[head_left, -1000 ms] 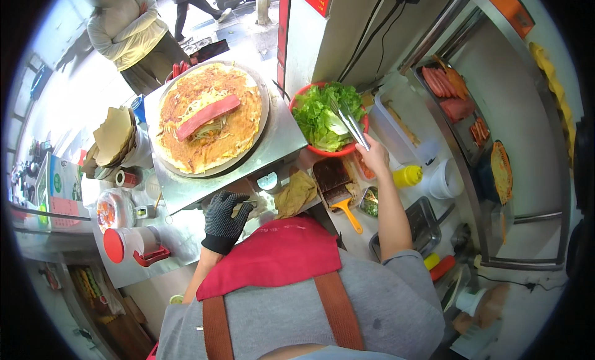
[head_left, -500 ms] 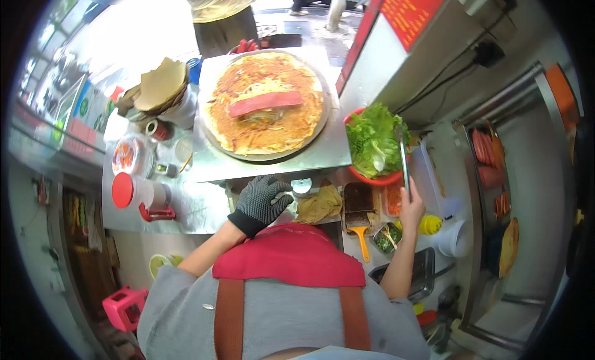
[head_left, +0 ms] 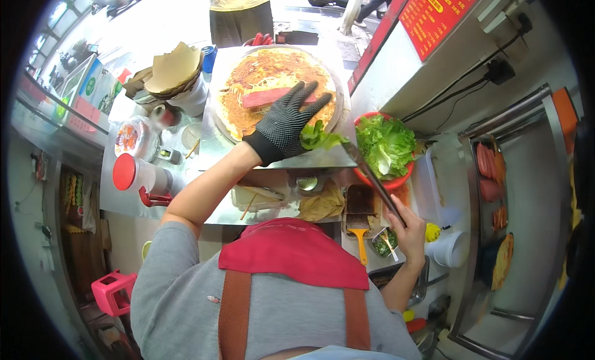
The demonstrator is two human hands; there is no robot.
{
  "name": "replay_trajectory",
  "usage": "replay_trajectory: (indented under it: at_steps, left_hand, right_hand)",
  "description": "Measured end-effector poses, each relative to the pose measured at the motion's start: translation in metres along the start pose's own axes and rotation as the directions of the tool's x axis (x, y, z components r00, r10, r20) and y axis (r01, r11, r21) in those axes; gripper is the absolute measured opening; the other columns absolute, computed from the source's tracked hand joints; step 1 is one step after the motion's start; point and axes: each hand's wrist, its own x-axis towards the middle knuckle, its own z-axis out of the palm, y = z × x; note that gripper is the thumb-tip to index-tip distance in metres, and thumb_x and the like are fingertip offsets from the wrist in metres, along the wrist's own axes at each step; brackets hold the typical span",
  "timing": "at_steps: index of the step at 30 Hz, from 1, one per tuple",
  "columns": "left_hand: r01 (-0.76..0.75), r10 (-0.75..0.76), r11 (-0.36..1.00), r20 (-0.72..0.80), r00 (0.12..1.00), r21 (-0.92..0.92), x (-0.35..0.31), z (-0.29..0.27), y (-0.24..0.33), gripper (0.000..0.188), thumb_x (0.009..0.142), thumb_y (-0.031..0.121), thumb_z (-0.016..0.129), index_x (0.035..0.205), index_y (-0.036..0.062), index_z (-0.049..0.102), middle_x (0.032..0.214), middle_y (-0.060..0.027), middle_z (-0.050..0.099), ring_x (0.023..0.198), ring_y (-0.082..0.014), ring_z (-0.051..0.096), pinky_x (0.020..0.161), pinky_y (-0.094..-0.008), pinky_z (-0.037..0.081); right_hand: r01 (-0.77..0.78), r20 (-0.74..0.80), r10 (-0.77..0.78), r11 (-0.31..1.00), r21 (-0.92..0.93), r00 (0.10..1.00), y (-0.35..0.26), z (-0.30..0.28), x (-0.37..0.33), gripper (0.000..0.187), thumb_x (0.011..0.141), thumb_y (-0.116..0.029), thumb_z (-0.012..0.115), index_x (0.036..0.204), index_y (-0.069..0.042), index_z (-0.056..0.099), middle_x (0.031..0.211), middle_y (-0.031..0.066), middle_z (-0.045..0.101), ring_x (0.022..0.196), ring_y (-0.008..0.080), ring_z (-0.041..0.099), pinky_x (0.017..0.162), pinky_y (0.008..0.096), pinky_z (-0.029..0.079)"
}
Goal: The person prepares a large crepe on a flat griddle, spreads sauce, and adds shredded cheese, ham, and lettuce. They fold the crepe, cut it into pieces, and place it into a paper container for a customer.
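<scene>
A large round crepe [head_left: 266, 68] lies on a round griddle [head_left: 338, 106], with a flat pink meat strip [head_left: 260, 99] over shredded filling at its middle. My left hand [head_left: 288, 121], in a dark grey dotted glove, spreads its fingers over the crepe's right part and hides the strip's right end. Whether it touches the food I cannot tell. My right hand [head_left: 409, 233] is closed round dark metal tongs [head_left: 376, 183]. At the tongs' tips, beside my gloved palm, a green lettuce leaf [head_left: 322, 138] hangs over the griddle's near right edge. More lettuce [head_left: 385, 146] fills a red bowl [head_left: 396, 184].
Brown paper bags [head_left: 176, 71] and a red-lidded jar [head_left: 139, 174] stand on the left counter. Below the griddle are a folded cloth [head_left: 322, 202], a sauce tray with an orange-handled brush [head_left: 361, 242] and chopped greens [head_left: 384, 241]. A person [head_left: 242, 16] stands beyond the counter.
My left hand has gone up from the counter's front edge to over the crepe. The tongs have swung left from the lettuce bowl, carrying a leaf to the griddle's edge.
</scene>
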Motion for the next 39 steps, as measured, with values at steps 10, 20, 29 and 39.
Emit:
replay_trajectory:
  at_steps: [10,20,29,39]
  left_hand:
    - [0.515,-0.590,0.087,0.373,0.717,-0.853,-0.020,0.009,-0.048,0.021,0.087,0.023,0.063,0.100,0.0067,0.065,0.088,-0.0077,0.067,0.073,-0.0172,0.064,0.063,-0.0293,0.052]
    - [0.586,-0.729,-0.254,0.551,0.407,-0.769,0.002,0.025,-0.105,0.029,0.084,0.020,0.068,0.110,0.0109,0.057,0.094,-0.0047,0.066,0.074,-0.0189,0.063,0.070,-0.0332,0.048]
    - [0.722,-0.738,0.672,-0.075,0.670,-0.167,-0.038,0.033,-0.148,0.062,0.075,0.021,0.072,0.130,0.0054,0.046,0.103,-0.0189,0.061,0.093,-0.0318,0.060,0.081,-0.0363,0.049]
    - [0.268,-0.316,0.905,0.100,0.944,0.329,-0.039,0.063,-0.134,0.042,0.085,0.033,0.053,0.124,0.0181,0.054,0.125,-0.0125,0.055,0.118,-0.0375,0.046,0.098,-0.0508,0.033]
  right_hand:
    - [-0.125,0.042,0.119,0.896,0.427,0.992,-0.007,0.043,0.010,0.048,0.086,-0.008,0.060,0.132,-0.006,0.049,0.079,0.0040,0.059,0.058,0.0089,0.051,0.054,0.0247,0.044]
    - [-0.339,0.332,0.105,0.490,0.803,0.937,-0.033,0.113,0.079,0.048,0.094,-0.021,0.054,0.136,-0.003,0.041,0.080,0.0016,0.055,0.052,0.0036,0.049,0.041,0.0157,0.036]
    - [-0.405,0.440,0.063,0.525,0.749,0.896,-0.043,0.194,0.124,0.045,0.095,-0.026,0.053,0.135,-0.007,0.044,0.077,-0.0002,0.055,0.052,0.0044,0.050,0.040,0.0161,0.037]
    - [-0.359,0.338,0.123,0.374,0.855,0.933,-0.040,0.188,0.108,0.052,0.092,-0.025,0.057,0.136,-0.002,0.040,0.078,0.0021,0.057,0.051,0.0049,0.050,0.039,0.0178,0.037]
